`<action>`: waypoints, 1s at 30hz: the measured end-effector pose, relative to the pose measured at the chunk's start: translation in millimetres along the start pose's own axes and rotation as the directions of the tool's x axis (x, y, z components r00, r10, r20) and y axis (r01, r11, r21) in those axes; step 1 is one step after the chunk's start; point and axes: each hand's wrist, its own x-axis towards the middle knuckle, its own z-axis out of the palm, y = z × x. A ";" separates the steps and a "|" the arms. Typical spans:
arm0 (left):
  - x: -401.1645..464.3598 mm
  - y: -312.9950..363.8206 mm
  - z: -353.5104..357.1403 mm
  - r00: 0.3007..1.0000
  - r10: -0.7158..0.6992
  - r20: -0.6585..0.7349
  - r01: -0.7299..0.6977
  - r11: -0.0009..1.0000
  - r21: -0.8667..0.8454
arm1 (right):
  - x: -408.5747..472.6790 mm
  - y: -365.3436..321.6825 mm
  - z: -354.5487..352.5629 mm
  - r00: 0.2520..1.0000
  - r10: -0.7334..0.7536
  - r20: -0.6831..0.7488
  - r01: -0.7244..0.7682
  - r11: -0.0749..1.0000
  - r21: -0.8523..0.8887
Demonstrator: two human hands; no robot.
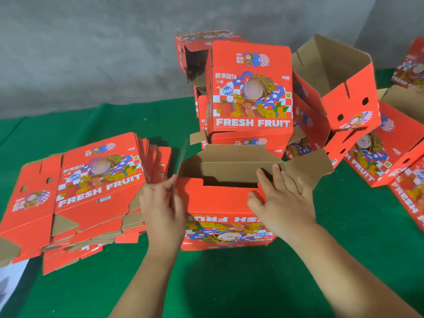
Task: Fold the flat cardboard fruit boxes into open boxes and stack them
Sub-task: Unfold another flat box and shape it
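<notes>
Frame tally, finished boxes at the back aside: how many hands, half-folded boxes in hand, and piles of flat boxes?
Hands: 2 (left hand, right hand)
Half-folded box: 1
Pile of flat boxes: 1
Total: 4
</notes>
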 end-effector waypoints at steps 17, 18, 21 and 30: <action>51.1 18.4 8.7 0.820 -0.015 0.573 -0.257 0.884 0.391 | 1.8 -7.6 1.6 0.980 -0.068 -0.189 0.105 0.976 0.191; 50.1 18.5 13.9 0.822 -0.031 0.569 -0.238 0.888 0.394 | -2.7 -7.8 -0.6 0.942 -0.040 -0.333 0.122 0.965 0.230; 54.6 14.3 24.6 0.856 -0.039 0.515 -0.180 0.912 0.367 | -13.5 -9.3 -2.5 0.748 0.191 -0.635 0.135 0.894 0.427; 86.6 1.6 45.5 0.741 -0.275 0.612 0.016 0.919 0.394 | -19.8 15.7 46.7 0.799 0.091 -0.594 0.342 0.744 0.574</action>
